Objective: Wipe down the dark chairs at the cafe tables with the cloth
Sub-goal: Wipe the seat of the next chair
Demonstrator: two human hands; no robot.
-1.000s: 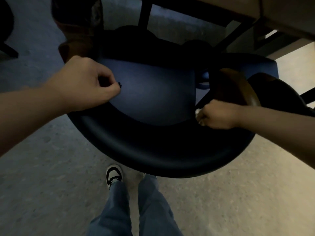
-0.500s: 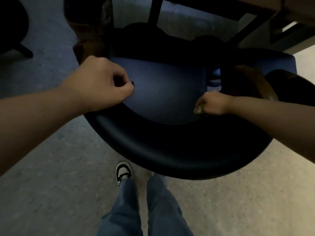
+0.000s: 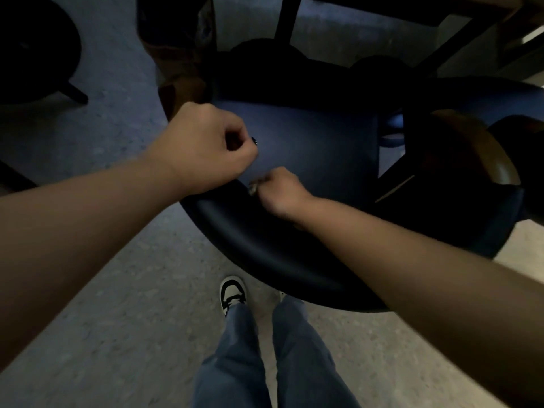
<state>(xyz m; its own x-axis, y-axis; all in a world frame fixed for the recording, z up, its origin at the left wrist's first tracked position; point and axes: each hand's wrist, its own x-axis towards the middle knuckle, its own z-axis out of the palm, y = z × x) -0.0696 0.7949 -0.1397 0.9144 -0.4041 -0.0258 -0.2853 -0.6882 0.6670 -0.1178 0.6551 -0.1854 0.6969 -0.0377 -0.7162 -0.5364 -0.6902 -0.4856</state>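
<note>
A dark chair stands in front of me, with a curved black backrest (image 3: 265,260) and a blue seat (image 3: 318,148). My left hand (image 3: 206,148) is curled over the left end of the backrest rim and holds it. My right hand (image 3: 279,192) is low inside the chair where the seat meets the backrest, just right of my left hand. It grips a small pale cloth (image 3: 252,189), of which only a sliver shows past the fingers. The hand is blurred.
A table with dark legs (image 3: 284,19) stands over the far side of the chair. A second chair with a brown wooden arm (image 3: 485,154) crowds in at the right. Another dark seat (image 3: 35,54) sits at upper left. My shoe (image 3: 232,293) and legs are on the speckled floor.
My right hand has swept the cloth leftwards along the seat's rear edge, from the right side to beside my left hand. My left hand has kept its hold.
</note>
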